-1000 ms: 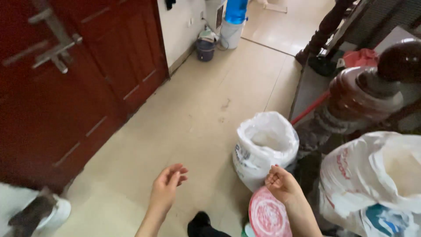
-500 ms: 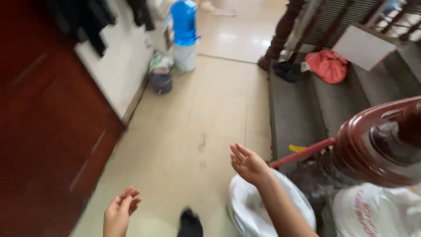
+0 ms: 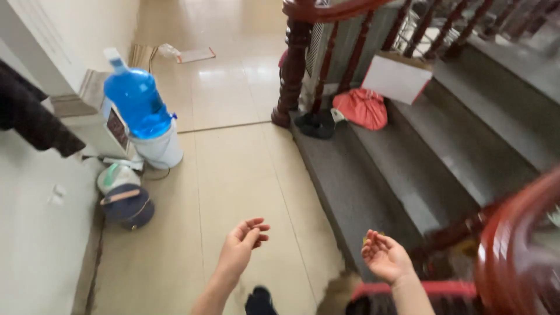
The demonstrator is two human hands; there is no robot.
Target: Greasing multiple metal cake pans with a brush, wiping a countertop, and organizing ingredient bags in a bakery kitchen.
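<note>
The water bottle (image 3: pixel 137 102) ahead of me is bright blue, on a white dispenser (image 3: pixel 157 146). The floor tiles (image 3: pixel 233 169) are plain pale beige. The stairs (image 3: pixel 443 151) are speckled grey, their railing (image 3: pixel 297 58) a glossy reddish brown. A red bag (image 3: pixel 363 108) lies on one step beside a white paper bag (image 3: pixel 396 77). A dark navy cap (image 3: pixel 127 205) sits by the cream wall (image 3: pixel 41 245).

Glossy tiled floor (image 3: pixel 233 87), translucent blue plastic water bottle (image 3: pixel 137 102), polished wooden banister (image 3: pixel 294 64) (dark red), matt stone stairs (image 3: pixel 443 157).
</note>
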